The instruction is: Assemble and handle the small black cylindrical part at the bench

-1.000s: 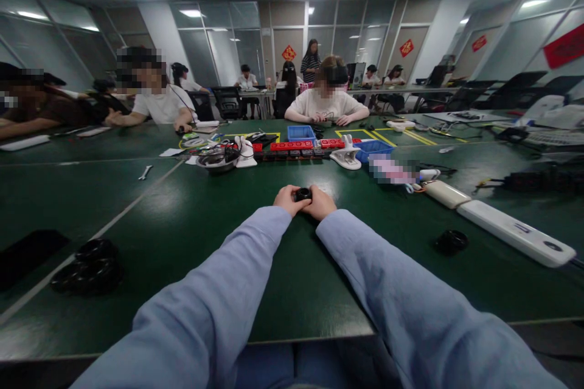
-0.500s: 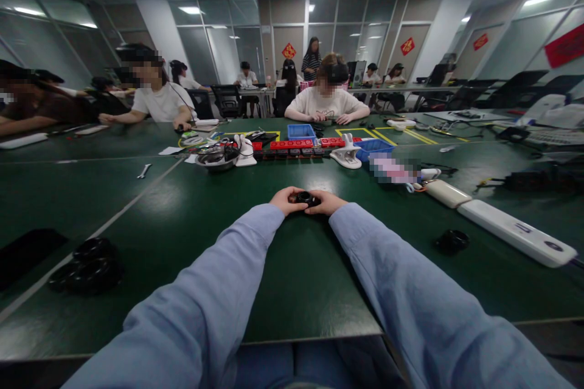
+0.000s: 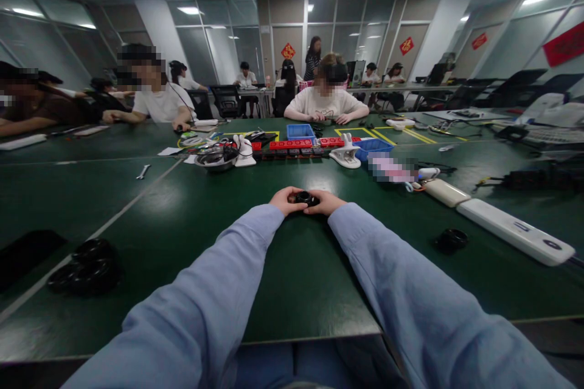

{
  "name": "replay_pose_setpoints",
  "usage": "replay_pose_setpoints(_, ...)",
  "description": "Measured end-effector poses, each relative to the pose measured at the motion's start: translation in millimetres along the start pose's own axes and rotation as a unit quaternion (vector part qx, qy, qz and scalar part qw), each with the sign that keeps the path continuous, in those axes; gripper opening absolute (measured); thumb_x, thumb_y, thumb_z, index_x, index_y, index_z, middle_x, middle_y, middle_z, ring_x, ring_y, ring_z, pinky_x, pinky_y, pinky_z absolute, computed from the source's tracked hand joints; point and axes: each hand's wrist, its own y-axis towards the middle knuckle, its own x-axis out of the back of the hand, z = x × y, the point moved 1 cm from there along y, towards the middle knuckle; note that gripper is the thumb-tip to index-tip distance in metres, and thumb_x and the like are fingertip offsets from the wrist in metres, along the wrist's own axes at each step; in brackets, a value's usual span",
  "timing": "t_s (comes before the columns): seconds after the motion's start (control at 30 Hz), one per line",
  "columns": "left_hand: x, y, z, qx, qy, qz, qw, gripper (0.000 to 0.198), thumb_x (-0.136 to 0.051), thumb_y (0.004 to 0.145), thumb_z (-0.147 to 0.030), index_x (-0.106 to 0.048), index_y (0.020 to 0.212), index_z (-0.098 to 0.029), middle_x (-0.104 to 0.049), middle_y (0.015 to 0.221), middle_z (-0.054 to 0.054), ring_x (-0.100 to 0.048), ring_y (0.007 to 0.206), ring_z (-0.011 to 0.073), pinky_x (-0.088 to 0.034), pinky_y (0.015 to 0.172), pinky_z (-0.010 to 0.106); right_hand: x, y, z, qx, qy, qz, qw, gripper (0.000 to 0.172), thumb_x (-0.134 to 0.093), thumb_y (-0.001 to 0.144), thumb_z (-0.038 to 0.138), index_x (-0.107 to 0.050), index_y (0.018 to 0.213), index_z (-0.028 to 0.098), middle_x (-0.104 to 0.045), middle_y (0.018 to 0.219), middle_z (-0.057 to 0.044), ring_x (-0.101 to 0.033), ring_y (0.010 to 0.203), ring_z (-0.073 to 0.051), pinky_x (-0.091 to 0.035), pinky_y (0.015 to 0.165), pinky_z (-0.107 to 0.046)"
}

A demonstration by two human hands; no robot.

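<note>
Between my two hands, low over the green table [image 3: 301, 267], is a small black ring-shaped part [image 3: 305, 198] with a round opening facing up. My left hand [image 3: 287, 200] grips its left side, and my right hand [image 3: 325, 202] grips its right side. The thumbs lie on the near side; most of the other fingers are hidden behind the part. Several glossy black rings [image 3: 93, 273] lie in a heap at the left. One more black ring-shaped part [image 3: 451, 239] rests to the right of my right forearm.
A white power bank-like bar [image 3: 513, 231] lies at the right. Ahead stand a metal bowl [image 3: 218, 161], a white clamp [image 3: 345, 153], red strips [image 3: 291, 144] and blue bins [image 3: 300, 132]. A small wrench [image 3: 143, 172] lies left. Across the table a person [image 3: 326, 100] works.
Both hands hold the black ring-shaped part in nearly the same place. The view has shifted very slightly. The person seated at the left has moved a hand a little.
</note>
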Motion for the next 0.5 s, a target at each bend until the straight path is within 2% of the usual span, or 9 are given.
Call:
replay_pose_setpoints(0.17, -2.6, -3, -7, 0.019, 0.018, -0.022, 0.999, 0.046, -0.068, 0.051, -0.022, -0.051, 0.092, -0.01, -0.058, 0.078, 0.004, -0.045, 0.052, 0.0054, -0.039, 0.052, 0.02, 1, 0, -1, -0.005, -0.019, -0.012, 1.0, 0.041, -0.064, 0.053, 0.027, -0.053, 0.089, 0.011, -0.056, 0.076, -0.003, -0.051, 0.07, -0.013, -0.039, 0.062, -0.023)
replay_pose_setpoints(0.3, -7.5, -5, -12, 0.038, 0.063, -0.06, 0.995, 0.046, -0.069, 0.051, -0.024, -0.052, 0.091, -0.01, -0.059, 0.08, 0.006, -0.051, 0.059, 0.0095, -0.041, 0.056, 0.023, -2, 0, 2, -0.032, -0.073, -0.047, 0.996, 0.041, -0.064, 0.052, 0.032, -0.051, 0.086, 0.013, -0.056, 0.074, -0.002, -0.051, 0.068, -0.013, -0.038, 0.058, -0.022)
replay_pose_setpoints(0.4, -11.6, -2, -13, 0.053, 0.142, -0.135, 0.979, 0.046, -0.07, 0.048, -0.032, -0.054, 0.085, -0.012, -0.058, 0.084, 0.008, -0.054, 0.072, 0.0159, -0.042, 0.065, 0.027, -10, -1, 9, -0.08, -0.147, -0.108, 0.98, 0.039, -0.063, 0.053, 0.037, -0.05, 0.081, 0.015, -0.056, 0.074, -0.004, -0.051, 0.066, -0.015, -0.036, 0.054, -0.023)
replay_pose_setpoints(0.5, -14.4, 1, -14, 0.077, 0.195, -0.189, 0.959, 0.047, -0.068, 0.048, -0.04, -0.055, 0.084, -0.012, -0.058, 0.086, 0.009, -0.054, 0.079, 0.0195, -0.042, 0.07, 0.03, -19, -2, 18, -0.143, -0.227, -0.205, 0.941, 0.031, -0.056, 0.061, 0.039, -0.049, 0.08, 0.016, -0.056, 0.077, -0.008, -0.052, 0.068, -0.018, -0.035, 0.053, -0.025)
